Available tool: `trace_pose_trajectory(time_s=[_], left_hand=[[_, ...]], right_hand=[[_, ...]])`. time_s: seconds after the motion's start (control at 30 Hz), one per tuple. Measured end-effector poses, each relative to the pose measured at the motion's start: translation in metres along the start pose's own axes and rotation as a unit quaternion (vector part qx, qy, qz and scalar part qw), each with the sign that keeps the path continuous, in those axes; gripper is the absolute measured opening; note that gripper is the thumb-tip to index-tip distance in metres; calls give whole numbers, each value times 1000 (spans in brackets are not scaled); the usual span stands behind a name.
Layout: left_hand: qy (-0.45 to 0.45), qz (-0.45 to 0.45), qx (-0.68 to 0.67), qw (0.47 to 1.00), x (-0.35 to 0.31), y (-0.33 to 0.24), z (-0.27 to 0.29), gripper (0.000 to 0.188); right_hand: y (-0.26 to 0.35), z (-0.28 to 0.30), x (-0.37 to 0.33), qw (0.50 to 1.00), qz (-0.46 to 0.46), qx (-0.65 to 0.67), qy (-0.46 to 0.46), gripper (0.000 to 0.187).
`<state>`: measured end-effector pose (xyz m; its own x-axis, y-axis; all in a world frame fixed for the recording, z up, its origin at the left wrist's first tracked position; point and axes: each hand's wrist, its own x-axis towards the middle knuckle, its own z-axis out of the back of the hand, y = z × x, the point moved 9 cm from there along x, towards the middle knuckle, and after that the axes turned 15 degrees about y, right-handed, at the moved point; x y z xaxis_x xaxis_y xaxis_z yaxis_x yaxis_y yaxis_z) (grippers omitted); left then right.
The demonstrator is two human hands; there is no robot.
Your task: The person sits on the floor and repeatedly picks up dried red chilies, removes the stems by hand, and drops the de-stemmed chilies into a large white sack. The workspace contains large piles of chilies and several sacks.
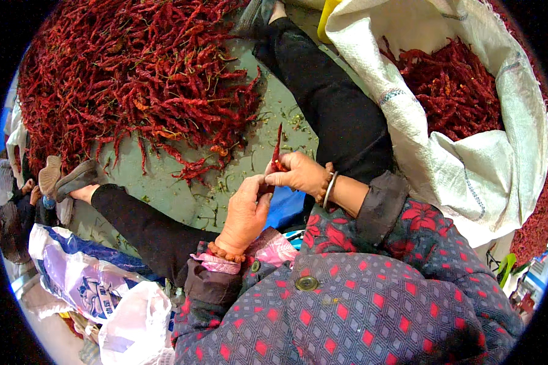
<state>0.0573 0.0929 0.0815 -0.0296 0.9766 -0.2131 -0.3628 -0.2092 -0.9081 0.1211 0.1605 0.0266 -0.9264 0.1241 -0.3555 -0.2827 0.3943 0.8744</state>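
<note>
In front of my body, my right hand (301,174) pinches a dried red chili pepper (278,143), its thin tip pointing up and away. A bracelet and a beaded band circle that wrist. Close against it, my left hand (242,213) is closed, thumb and fingers drawn together at the chili's lower end. A dark red bit shows between its thumb and fingers, too small and covered to name. Beyond my hands, a large heap of dried red chilies (146,79) spreads over the floor at the far left.
On the right stands a white woven sack (402,115) with its mouth rolled open and chilies (456,91) inside. Stem scraps litter the grey-green floor (225,176) between my outstretched legs. Plastic bags (85,274) lie at lower left. Another person's hands (33,191) show at the left edge.
</note>
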Motion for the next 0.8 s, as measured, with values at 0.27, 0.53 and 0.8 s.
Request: trace_pose_trajectory(time_s=[0.27,0.53,0.8], left_hand=[[93,104,-74,987,-1,17,-13,18],[162,110,-159,968,0,28,-21,21],[212,-16,-29,977,11,-18,-20,14]], right_hand=[[2,9,-7,995,-13,89,-41,18],[-7,1,-2,988,-15,153,16,15],[-7,-6,-6,967,-19,252,43,15]])
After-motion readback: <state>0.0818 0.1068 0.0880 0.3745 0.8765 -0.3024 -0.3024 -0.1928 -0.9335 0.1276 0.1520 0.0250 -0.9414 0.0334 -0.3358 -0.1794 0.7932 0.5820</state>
